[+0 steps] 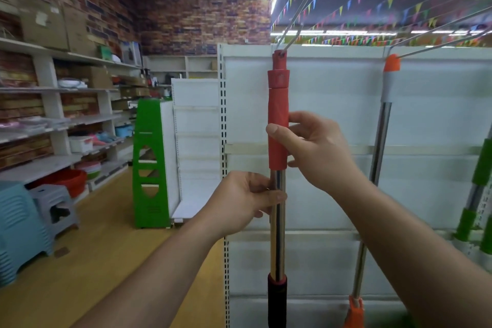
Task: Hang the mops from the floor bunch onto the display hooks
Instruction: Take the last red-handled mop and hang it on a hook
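The white display panel filled the far side of your view, standing upright so that its wire hooks reach out toward you at head height and long handles can hang free in front of it. To the right, an orange-capped mop hung from its own hook, leaving the left hook for the next one. You held the red-handled mop upright at the centre, just in front of the panel, its cap hole level with that left hook's tip; the blur hid whether the wire had passed fully through. Your right hand sat high on the red grip, thumb pressed across the front and fingers loose behind, seemingly to steer the top end. Your left hand was closed around the steel shaft just below the grip, probably carrying the weight. Two hands apart on the shaft kept the long handle from swinging while the small hole met the wire.
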`<state>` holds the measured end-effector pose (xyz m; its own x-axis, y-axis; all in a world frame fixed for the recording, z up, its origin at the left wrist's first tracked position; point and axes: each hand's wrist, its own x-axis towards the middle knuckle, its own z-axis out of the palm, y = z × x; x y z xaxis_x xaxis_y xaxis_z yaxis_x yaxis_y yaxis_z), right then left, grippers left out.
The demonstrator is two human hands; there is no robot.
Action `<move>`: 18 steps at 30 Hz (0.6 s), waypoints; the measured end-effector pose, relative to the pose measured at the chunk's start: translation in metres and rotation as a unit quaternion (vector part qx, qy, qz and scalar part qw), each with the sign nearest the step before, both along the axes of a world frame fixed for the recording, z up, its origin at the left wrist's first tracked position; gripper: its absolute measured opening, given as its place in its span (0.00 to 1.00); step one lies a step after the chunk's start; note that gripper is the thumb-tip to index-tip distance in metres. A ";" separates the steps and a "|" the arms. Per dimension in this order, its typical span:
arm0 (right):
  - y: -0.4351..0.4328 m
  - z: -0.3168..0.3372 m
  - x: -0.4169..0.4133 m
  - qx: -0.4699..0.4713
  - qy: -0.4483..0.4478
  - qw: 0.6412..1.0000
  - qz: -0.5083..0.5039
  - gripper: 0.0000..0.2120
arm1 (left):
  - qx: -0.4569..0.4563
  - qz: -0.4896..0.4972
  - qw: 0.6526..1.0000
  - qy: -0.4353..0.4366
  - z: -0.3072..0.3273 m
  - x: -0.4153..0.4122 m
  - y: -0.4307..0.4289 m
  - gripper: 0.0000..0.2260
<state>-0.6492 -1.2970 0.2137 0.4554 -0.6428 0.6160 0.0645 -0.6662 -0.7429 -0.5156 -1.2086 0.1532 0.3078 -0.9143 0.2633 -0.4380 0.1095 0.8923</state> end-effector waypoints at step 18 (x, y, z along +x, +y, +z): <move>-0.030 0.071 -0.012 -0.016 -0.054 0.998 -0.022 0.13 | -0.074 0.017 0.997 -0.012 0.064 -0.015 -0.035 0.10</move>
<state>-0.6617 -1.3275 0.2842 0.3574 -0.6395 0.6807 0.1137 -0.6936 -0.7113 -0.5309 -1.2440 0.2173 0.3296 -0.8539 0.4027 -0.4653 0.2242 0.8563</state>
